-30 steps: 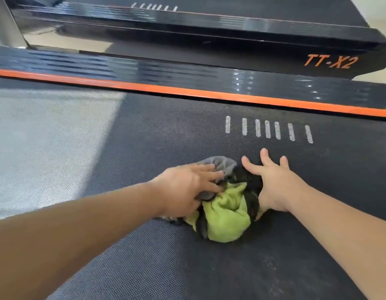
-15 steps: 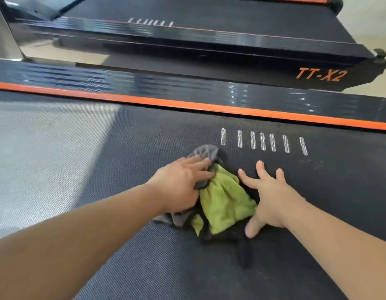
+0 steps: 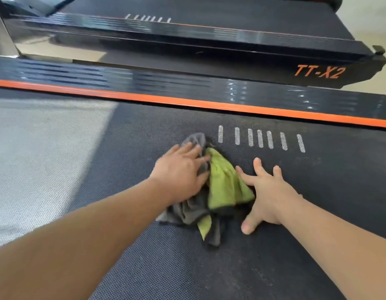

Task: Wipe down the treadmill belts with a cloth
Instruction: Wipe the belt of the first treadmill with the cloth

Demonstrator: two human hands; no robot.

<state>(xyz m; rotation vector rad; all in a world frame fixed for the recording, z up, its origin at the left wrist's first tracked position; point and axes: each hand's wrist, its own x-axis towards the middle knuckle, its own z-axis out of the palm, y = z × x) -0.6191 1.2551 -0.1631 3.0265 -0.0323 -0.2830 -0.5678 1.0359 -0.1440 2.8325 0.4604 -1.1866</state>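
A crumpled green and grey cloth (image 3: 224, 187) lies on the dark textured treadmill belt (image 3: 274, 267), just below a row of white stripe marks (image 3: 260, 139). My left hand (image 3: 181, 174) presses flat on the cloth's grey left part, fingers spread toward its far end. To the cloth's right, my right hand (image 3: 267, 193) rests flat on the belt with fingers apart, its inner edge against the green fold. The cloth's middle is partly hidden under my left hand.
An orange strip (image 3: 187, 101) and a glossy black side rail (image 3: 144, 83) border the belt's far edge. Beyond stands a second treadmill (image 3: 231, 29) marked TT-X2. Bright light falls on the belt's left part (image 3: 36, 152).
Both hands and the cloth have slid away from me toward the white stripe marks. The cloth has stretched out longer. My right hand has come off the cloth onto the belt beside it.
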